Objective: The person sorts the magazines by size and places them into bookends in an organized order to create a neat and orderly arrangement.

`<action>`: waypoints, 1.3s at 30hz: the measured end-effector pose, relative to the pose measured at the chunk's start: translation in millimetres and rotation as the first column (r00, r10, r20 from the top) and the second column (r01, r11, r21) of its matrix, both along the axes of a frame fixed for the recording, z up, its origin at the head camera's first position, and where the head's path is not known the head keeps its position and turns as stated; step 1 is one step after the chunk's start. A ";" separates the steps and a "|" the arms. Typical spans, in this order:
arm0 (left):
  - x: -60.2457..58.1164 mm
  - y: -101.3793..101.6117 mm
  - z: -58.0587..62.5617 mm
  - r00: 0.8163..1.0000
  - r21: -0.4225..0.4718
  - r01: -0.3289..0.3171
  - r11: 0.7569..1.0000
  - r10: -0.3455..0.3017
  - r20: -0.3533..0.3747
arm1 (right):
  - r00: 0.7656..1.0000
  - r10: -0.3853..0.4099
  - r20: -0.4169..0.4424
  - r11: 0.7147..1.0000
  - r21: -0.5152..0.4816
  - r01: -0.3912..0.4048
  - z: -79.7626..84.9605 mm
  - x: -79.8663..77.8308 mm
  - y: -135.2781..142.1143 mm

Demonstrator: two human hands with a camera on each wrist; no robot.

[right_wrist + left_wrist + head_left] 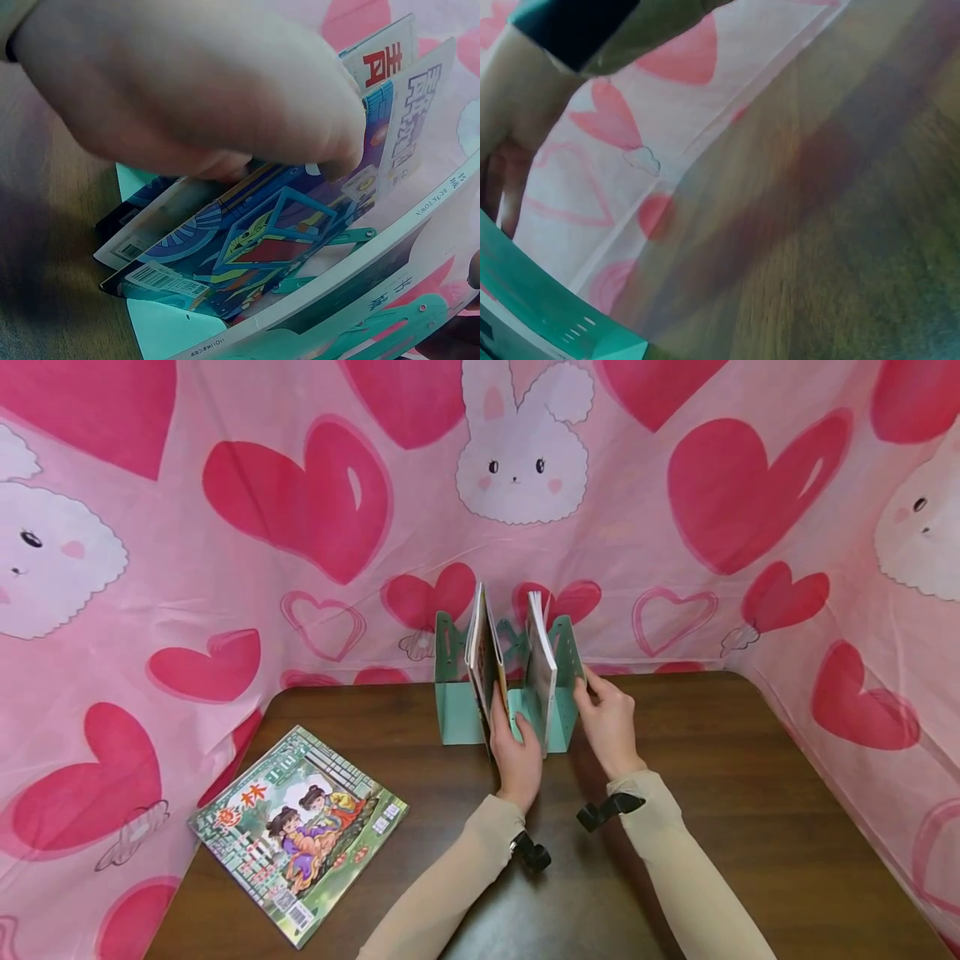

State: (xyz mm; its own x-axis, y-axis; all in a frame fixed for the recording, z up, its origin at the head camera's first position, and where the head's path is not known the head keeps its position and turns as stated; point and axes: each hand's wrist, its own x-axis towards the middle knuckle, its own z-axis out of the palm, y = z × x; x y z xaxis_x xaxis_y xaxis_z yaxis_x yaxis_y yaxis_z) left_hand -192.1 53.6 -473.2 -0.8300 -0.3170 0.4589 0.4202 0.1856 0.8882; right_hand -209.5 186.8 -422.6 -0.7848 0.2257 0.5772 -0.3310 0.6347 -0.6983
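A green metal book stand stands at the back of the table with several magazines upright in it. My left hand pinches a blue-covered magazine by its front edge, thumb on the cover and fingers in the gap behind. More magazines lean at its left. Apart from these, a white-edged magazine stands near the right end plate. My right hand grips that plate's front edge between thumb and fingers. In the left wrist view, the right hand's fingertips are partly hidden behind the plate.
A magazine with two cartoon figures on its cover lies flat at the table's left side. The brown wooden table meets a pink heart-and-rabbit cloth at the back and sides.
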 end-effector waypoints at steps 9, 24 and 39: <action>20.1 -10.3 12.9 0.999 -0.023 0.039 0.999 -0.039 0.034 | 1.000 0.012 0.014 1.000 -0.017 -0.011 0.2 2.2 -2.1; 41.2 -37.1 16.7 0.979 -0.093 0.022 0.995 -0.040 -0.198 | 0.999 0.018 0.030 1.000 -0.009 -0.018 0.0 1.5 0.3; 48.2 -73.7 12.3 0.974 -0.104 0.030 0.994 -0.052 -0.222 | 0.999 0.028 0.024 1.000 -0.008 -0.028 0.8 1.2 1.2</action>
State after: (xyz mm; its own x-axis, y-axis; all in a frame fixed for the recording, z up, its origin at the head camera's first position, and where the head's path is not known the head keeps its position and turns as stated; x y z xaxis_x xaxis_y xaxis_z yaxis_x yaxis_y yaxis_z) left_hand -144.0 -20.2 -460.9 -0.7138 -0.2284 0.6620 0.6154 0.2467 0.7486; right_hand -208.4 188.0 -421.7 -0.8047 0.2076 0.5562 -0.3315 0.6202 -0.7110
